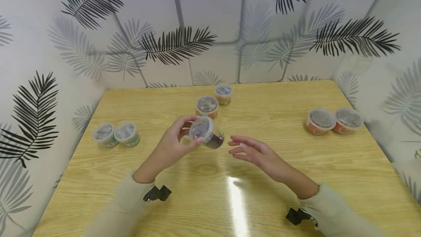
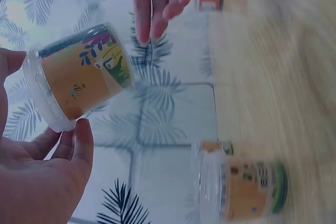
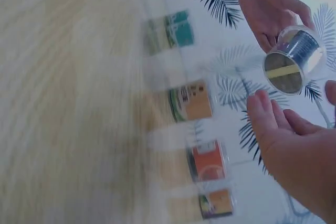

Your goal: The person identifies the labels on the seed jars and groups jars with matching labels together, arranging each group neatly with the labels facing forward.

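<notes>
A small round canister (image 1: 210,134) with a clear plastic lid is held tilted above the table by my left hand (image 1: 171,142), which pinches it at the lid end between thumb and fingers. Its side shows an orange label with a colourful printed picture in the left wrist view. The canister's (image 3: 291,72) flat bottom, crossed by a yellow strip, faces my right hand (image 3: 294,150) in the right wrist view. That right hand hovers just to the right, fingers extended and apart from the canister. Behind the held one, another orange-labelled canister (image 1: 207,106) stands on the table.
A further lidded canister (image 1: 223,95) stands at the back. Two green-labelled canisters (image 1: 127,135) sit side by side on the left. Two red-orange canisters (image 1: 320,123) stand together on the right. The wooden table (image 1: 263,120) meets leaf-patterned walls at its back and sides.
</notes>
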`<control>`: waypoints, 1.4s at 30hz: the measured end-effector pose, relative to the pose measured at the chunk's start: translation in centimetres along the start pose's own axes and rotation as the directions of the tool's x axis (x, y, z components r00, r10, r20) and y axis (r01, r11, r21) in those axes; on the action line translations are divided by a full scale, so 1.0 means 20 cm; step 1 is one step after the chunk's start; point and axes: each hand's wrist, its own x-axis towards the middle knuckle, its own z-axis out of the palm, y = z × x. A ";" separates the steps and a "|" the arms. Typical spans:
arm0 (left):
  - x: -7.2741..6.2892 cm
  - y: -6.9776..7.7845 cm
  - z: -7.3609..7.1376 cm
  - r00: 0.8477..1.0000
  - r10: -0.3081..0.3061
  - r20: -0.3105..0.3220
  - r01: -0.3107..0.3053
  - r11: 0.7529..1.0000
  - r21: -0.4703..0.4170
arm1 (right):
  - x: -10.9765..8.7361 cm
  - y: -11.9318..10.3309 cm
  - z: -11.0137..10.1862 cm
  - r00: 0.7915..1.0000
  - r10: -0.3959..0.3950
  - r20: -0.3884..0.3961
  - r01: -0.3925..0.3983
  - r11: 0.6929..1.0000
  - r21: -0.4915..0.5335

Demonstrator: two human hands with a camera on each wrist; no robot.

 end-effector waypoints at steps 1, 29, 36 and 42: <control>-0.01 -0.01 0.02 1.000 0.020 0.016 -0.019 1.000 -0.024 | 0.00 0.01 0.02 1.000 -0.006 0.020 0.004 0.997 0.079; -0.07 -0.09 0.18 0.983 0.083 0.167 -0.108 0.983 0.150 | -0.06 0.08 0.14 0.998 -0.002 -0.069 0.027 0.931 0.365; -0.07 -0.08 0.19 0.984 0.072 0.164 -0.105 0.973 0.204 | -0.07 0.08 0.15 0.992 -0.032 -0.119 0.070 0.942 0.329; -0.08 -0.07 0.19 0.975 0.154 0.162 -0.187 0.959 0.213 | -0.07 0.07 0.15 0.997 -0.053 -0.065 0.071 0.944 0.323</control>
